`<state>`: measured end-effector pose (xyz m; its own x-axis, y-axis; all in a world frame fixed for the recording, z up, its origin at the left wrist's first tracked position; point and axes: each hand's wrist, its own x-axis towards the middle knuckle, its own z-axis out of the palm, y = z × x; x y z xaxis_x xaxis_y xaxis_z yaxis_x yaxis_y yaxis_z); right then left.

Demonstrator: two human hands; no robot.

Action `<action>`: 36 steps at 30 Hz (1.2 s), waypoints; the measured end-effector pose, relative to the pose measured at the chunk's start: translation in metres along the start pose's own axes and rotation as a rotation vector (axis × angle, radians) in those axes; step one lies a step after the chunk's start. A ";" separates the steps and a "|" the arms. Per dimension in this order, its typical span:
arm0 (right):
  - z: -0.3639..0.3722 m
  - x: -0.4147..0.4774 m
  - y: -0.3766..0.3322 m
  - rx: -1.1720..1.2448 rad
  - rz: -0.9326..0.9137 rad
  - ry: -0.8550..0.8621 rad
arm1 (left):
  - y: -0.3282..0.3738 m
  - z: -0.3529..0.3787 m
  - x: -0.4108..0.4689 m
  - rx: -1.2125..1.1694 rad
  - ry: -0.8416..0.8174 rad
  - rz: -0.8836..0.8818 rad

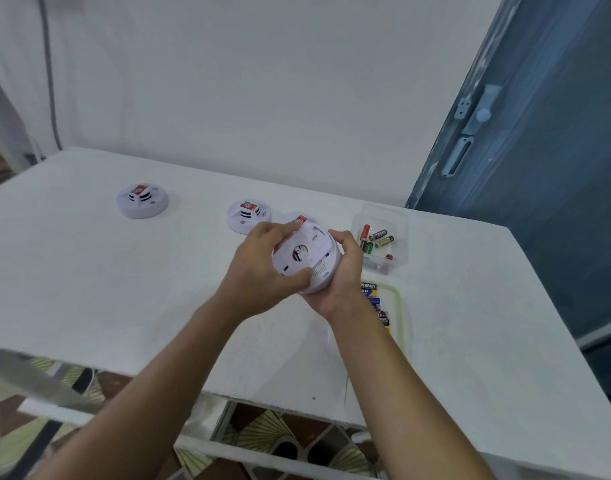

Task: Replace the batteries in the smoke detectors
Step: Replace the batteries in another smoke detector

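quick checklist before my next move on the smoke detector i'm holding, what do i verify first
1. Grip: left hand and right hand both hold the detector above the table: ok.
2. Back of the detector faces up toward you: ok.
3. Battery compartment open: only a round hole with something coloured inside shows: cannot tell.
4. Battery packs close by, in the tray beside the right wrist: ok.
5. Loose batteries in the clear box, used or fresh: cannot tell.
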<state>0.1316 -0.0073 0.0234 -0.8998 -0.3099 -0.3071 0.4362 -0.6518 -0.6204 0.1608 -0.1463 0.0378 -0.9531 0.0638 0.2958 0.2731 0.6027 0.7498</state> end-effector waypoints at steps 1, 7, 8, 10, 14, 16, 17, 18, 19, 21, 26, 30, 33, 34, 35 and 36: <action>0.000 0.000 -0.001 -0.010 -0.003 0.005 | 0.001 0.001 -0.001 -0.007 -0.008 0.003; -0.002 0.002 -0.005 -0.060 0.022 0.030 | 0.002 0.002 -0.002 -0.058 -0.044 -0.001; -0.002 0.002 -0.005 -0.069 0.028 0.031 | 0.002 0.002 -0.002 -0.064 -0.046 -0.004; -0.003 0.003 -0.005 -0.075 0.039 0.032 | 0.002 0.002 -0.001 -0.079 -0.058 -0.007; -0.004 0.003 -0.006 -0.083 0.066 0.023 | 0.000 -0.001 -0.001 -0.075 -0.105 -0.004; -0.005 0.003 -0.008 -0.113 0.088 0.022 | -0.003 -0.001 -0.001 -0.068 -0.124 0.003; -0.005 0.002 -0.009 -0.127 0.100 0.023 | -0.004 -0.002 -0.001 -0.066 -0.136 0.004; -0.006 0.003 -0.010 -0.141 0.110 0.024 | -0.006 -0.002 -0.001 -0.063 -0.151 0.008; -0.006 0.002 -0.011 -0.153 0.117 0.023 | -0.007 -0.002 -0.002 -0.058 -0.165 0.014; -0.005 0.002 -0.011 -0.159 0.132 0.023 | -0.009 -0.003 -0.001 -0.044 -0.185 0.034; -0.007 0.004 -0.009 -0.132 0.155 0.033 | -0.010 -0.007 0.001 -0.035 -0.232 0.048; -0.006 0.005 -0.009 -0.136 0.141 0.057 | -0.007 -0.009 0.004 0.035 -0.246 0.053; -0.004 0.007 -0.007 -0.154 0.111 0.085 | -0.002 -0.004 0.003 0.057 -0.140 0.019; -0.003 0.008 -0.005 -0.157 0.095 0.093 | 0.000 0.000 0.001 0.041 -0.092 0.001; -0.002 0.009 -0.005 -0.161 0.082 0.098 | 0.002 0.003 0.000 0.022 -0.051 -0.018; -0.001 0.010 -0.004 -0.162 0.071 0.099 | 0.004 0.005 -0.001 0.010 -0.024 -0.030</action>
<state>0.1214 -0.0069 0.0219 -0.8651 -0.2765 -0.4185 0.5012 -0.5080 -0.7005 0.1622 -0.1398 0.0371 -0.9636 0.0645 0.2594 0.2435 0.6122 0.7523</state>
